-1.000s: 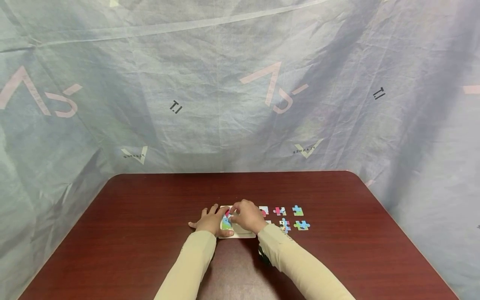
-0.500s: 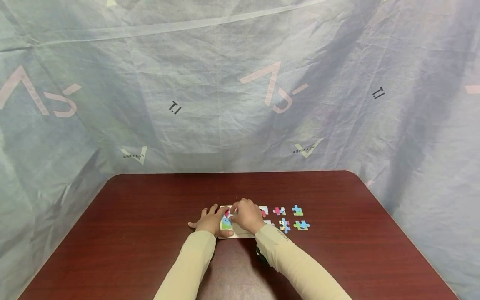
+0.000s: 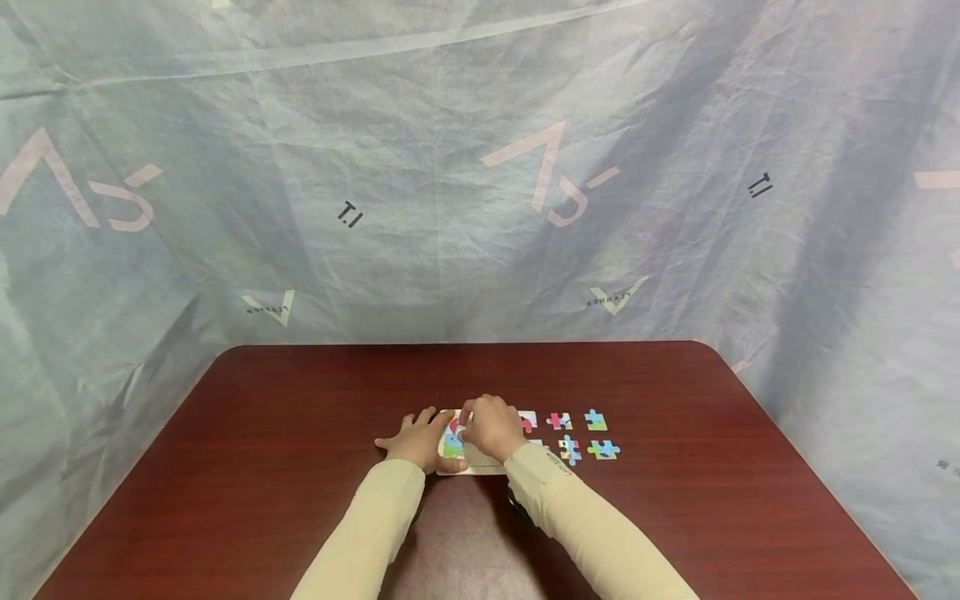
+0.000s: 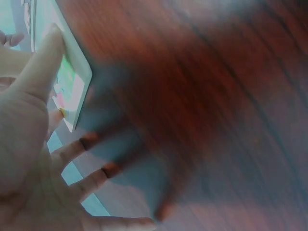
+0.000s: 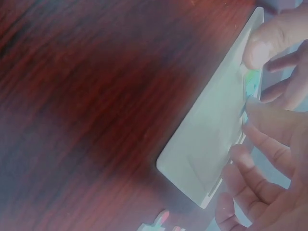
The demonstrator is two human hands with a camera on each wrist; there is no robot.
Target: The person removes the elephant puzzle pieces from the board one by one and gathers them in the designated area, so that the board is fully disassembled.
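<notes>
A shallow puzzle tray (image 3: 483, 470) with a pale bare bottom lies between the hands on the table. Its left end bears a printed puzzle section (image 3: 453, 450) in green, blue and red. My left hand (image 3: 415, 443) rests at that end with fingers spread, the thumb lying over the tray's near rim in the left wrist view. My right hand (image 3: 493, 427) is over the tray; in the right wrist view its thumb and index finger pinch a small blue puzzle piece (image 5: 246, 113) at the edge of the filled section. The fingers hide most of that piece.
Loose pieces lie in two rows right of the tray: a red-and-white piece (image 3: 559, 422), a blue-green corner piece (image 3: 596, 420), a multicoloured piece (image 3: 569, 450) and others partly behind the right hand. The dark red table (image 3: 262, 467) ends at a grey cloth backdrop (image 3: 435, 208).
My right wrist and forearm have shifted slightly left, while the fingers stay at the same spot on the tray. The left hand and the loose pieces are practically unmoved.
</notes>
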